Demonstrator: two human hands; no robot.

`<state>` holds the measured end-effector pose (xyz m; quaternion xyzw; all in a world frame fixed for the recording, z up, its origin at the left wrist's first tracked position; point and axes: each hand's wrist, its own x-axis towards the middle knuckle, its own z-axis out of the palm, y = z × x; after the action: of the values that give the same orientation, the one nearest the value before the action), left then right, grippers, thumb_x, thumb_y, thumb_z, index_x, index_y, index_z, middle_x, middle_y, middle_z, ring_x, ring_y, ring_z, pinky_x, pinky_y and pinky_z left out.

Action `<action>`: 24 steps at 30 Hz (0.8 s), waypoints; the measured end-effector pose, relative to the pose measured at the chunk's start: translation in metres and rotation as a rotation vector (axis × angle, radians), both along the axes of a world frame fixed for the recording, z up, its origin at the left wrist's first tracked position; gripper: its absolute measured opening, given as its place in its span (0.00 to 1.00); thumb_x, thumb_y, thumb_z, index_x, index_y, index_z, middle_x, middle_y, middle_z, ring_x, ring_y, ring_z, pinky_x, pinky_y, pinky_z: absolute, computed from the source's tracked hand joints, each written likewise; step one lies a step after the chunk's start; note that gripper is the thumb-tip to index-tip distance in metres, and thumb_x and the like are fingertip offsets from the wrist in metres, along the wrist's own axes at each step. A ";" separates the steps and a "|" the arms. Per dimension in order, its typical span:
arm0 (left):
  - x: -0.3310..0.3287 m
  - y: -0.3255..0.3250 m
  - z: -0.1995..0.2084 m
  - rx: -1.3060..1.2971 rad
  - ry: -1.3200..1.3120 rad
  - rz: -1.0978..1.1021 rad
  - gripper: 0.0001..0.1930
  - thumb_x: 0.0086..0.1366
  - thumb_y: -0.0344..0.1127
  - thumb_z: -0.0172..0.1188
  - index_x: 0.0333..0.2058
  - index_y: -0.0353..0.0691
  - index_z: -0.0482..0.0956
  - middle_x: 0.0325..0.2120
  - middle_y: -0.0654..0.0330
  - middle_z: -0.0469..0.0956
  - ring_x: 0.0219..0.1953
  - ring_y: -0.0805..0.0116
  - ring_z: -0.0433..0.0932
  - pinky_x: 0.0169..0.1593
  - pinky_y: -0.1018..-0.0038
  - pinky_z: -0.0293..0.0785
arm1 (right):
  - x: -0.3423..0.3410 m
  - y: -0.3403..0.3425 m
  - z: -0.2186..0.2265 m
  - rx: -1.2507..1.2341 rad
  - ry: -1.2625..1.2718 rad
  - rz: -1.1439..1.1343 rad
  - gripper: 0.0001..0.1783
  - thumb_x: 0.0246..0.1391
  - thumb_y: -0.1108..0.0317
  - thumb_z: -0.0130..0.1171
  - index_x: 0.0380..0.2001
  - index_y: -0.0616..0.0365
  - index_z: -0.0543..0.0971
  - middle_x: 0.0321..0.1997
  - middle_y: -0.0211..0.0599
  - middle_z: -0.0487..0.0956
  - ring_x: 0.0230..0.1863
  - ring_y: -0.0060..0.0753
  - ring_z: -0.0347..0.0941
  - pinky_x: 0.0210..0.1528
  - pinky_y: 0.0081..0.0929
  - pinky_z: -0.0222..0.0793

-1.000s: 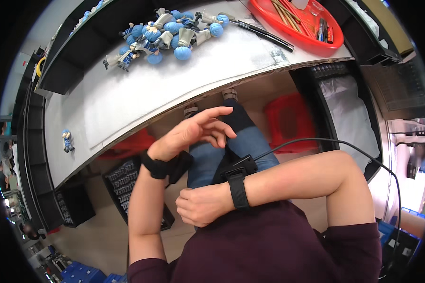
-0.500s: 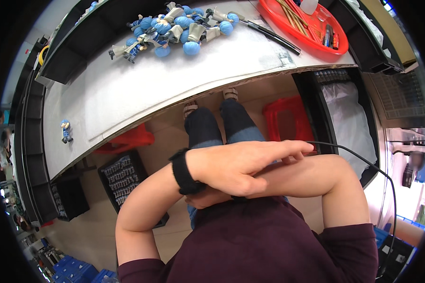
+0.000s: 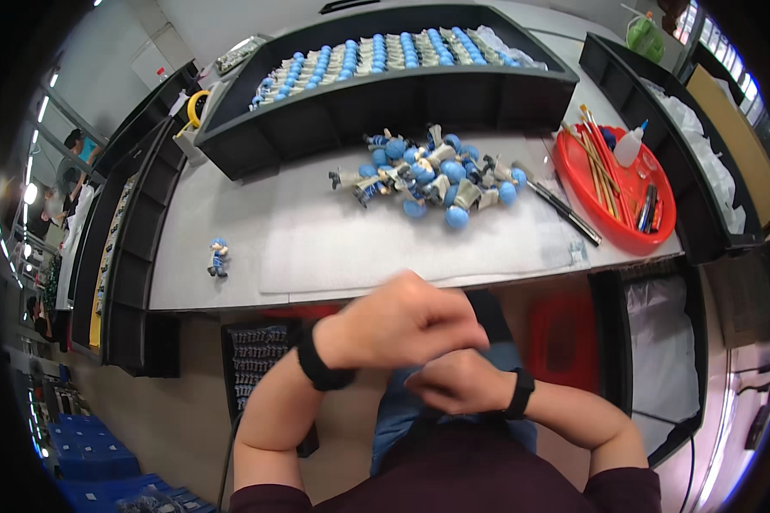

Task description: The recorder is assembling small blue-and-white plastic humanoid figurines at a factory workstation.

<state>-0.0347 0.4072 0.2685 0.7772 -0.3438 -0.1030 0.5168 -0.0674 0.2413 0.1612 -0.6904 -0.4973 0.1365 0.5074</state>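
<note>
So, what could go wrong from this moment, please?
The single figure is close to the front edge of the table, so the left hand might knock it off. In the pile of figures, pulling one could scrape or roll its neighbours. The bottle in the red tray may tip if the tray is bumped.

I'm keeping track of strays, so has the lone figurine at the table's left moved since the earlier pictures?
No. The lone figurine stays just left of the white sheet; the camera's view has shifted instead.
</note>
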 end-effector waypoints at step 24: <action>0.088 0.006 0.005 0.039 -0.320 0.482 0.15 0.56 0.32 0.59 0.40 0.33 0.69 0.31 0.56 0.72 0.34 0.67 0.72 0.36 0.74 0.68 | 0.105 -0.003 0.031 0.606 0.607 -0.459 0.25 0.52 0.73 0.53 0.54 0.61 0.61 0.43 0.37 0.68 0.35 0.22 0.70 0.33 0.16 0.67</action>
<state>0.0529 0.4134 0.2733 0.8527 -0.2243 0.1404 0.4505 0.0375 0.2383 0.1925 -0.5323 -0.1789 0.0651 0.8248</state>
